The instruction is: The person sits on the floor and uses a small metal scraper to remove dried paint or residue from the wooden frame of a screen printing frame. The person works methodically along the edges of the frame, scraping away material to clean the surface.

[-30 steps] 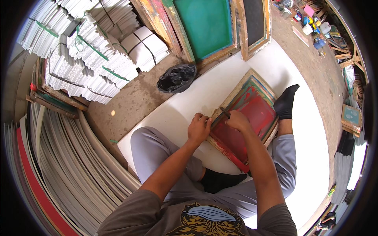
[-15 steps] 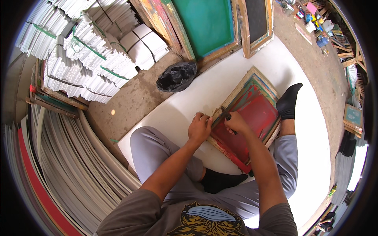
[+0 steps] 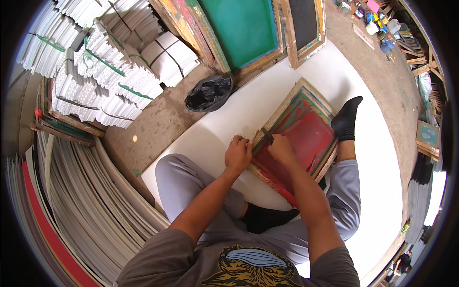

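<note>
While a dark tool (image 3: 266,134) is gripped by the right hand (image 3: 282,149), whose fingers are clamped around it, its visible end is held over the left edge of a wooden frame (image 3: 311,138) stretched with red-stained mesh. (The exact kind of tool cannot be made out, since much of it is hidden by the hand.) The left hand (image 3: 237,154) is placed just beside that same edge, left of the tool; its fingers are bent and grouped together, but whether anything is pinched between them cannot be told. The frame is laid slantwise on a white surface (image 3: 377,158), in front of the seated person. By its right side a black sock (image 3: 346,119) is seen on one foot; a second sock (image 3: 268,218) is seen near its near corner. Just beyond the surface, at far left, a black plastic bag (image 3: 209,93) is placed, and a green-meshed frame (image 3: 241,31) and a dark-meshed frame (image 3: 304,24) are set side by side. Farther left, bundles of white sheets (image 3: 107,71) are piled, tied with straps.
</note>
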The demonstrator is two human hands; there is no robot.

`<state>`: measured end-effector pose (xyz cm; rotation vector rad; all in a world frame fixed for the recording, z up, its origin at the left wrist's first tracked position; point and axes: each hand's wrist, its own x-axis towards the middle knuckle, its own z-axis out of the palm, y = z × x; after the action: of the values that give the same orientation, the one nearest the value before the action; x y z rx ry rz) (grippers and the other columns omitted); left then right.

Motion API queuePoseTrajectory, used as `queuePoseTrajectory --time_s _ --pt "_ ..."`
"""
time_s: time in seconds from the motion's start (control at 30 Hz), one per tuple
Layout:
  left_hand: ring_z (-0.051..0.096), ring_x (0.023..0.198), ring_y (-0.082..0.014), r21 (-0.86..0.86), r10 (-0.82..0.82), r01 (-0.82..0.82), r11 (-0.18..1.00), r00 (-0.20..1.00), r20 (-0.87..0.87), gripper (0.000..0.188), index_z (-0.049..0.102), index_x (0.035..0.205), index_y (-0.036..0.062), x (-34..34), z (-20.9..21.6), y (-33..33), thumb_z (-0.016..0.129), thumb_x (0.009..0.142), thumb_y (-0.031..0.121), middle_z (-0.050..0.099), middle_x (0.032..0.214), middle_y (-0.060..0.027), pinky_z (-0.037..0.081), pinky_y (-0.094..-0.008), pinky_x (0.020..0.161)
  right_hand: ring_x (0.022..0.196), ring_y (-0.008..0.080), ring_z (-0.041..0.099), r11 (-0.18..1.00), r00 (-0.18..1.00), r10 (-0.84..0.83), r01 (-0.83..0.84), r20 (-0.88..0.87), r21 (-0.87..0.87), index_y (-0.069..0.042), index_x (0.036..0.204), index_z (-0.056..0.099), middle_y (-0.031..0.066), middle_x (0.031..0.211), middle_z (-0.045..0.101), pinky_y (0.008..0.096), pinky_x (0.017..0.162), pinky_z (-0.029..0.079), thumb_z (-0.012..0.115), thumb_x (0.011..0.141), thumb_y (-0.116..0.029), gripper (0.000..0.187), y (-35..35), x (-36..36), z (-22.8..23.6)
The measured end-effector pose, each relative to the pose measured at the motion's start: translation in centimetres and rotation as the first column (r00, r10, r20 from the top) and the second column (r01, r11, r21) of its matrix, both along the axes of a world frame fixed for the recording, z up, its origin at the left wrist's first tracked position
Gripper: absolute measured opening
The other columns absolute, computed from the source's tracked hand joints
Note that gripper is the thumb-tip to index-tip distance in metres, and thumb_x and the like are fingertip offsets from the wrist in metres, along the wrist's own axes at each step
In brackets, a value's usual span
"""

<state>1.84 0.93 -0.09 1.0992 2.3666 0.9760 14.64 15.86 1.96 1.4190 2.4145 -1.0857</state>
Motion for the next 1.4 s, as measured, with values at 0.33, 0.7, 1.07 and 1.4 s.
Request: queuePoseTrajectory --time_s 0.33,0.7,1.07,1.4 --pt "0.071 0.090 -0.0313 0.110 0.195 -0.218 0.970 0.962 0.189 0.036 0.075 0.103 0.0030 -1.3 -1.8 -0.3 0.060 0.105 0.036 0.071 0.095 -0.0129 0.054 -0.0411 0.082 0.102 0.0434 0.072 0.955 0.937 0.263 -0.287 0.230 0.077 -0.007 0.111 0.071 0.0226 0.106 0.075 0.0556 0.090 0.056 0.065 0.090 -0.021 0.026 -3.6 -2.3 4.7" --pt "0.070 0.090 -0.0202 -0.062 0.240 -0.267 0.962 0.712 0.660 0.036 0.078 0.105 0.0010 -5.3 -1.8 -1.2 0.073 0.097 0.035 0.073 0.091 -0.0138 0.054 -0.0349 0.079 0.090 0.0375 0.074 0.937 0.943 0.330 -0.323 0.034 -0.136 -0.004 0.098 0.071 0.0192 0.085 0.074 0.0516 0.082 0.056 0.071 0.094 -0.041 0.037 -3.7 -2.1 2.8" --pt "0.072 0.097 -0.0336 -0.022 0.092 -0.091 0.996 0.994 0.056 0.034 0.079 0.113 0.0148 -1.5 -0.4 -0.9 0.066 0.098 0.043 0.069 0.110 -0.0125 0.057 -0.0454 0.083 0.079 0.0309 0.075 0.997 0.968 0.056 -0.065 0.246 0.029 -0.005 0.096 0.072 0.0107 0.081 0.076 0.0471 0.077 0.058 0.067 0.096 -0.035 0.031 1.8 1.5 1.9" --pt "0.072 0.093 -0.0333 0.007 -0.024 0.024 1.000 1.000 0.010 0.033 0.079 0.107 0.0123 -0.9 -0.3 -0.6 0.063 0.101 0.040 0.070 0.110 -0.0111 0.058 -0.0437 0.080 0.089 0.0308 0.076 0.990 0.934 0.089 -0.122 0.345 0.075 -0.006 0.098 0.073 0.0085 0.080 0.077 0.0498 0.083 0.057 0.067 0.097 -0.035 0.029 2.2 0.4 1.8"
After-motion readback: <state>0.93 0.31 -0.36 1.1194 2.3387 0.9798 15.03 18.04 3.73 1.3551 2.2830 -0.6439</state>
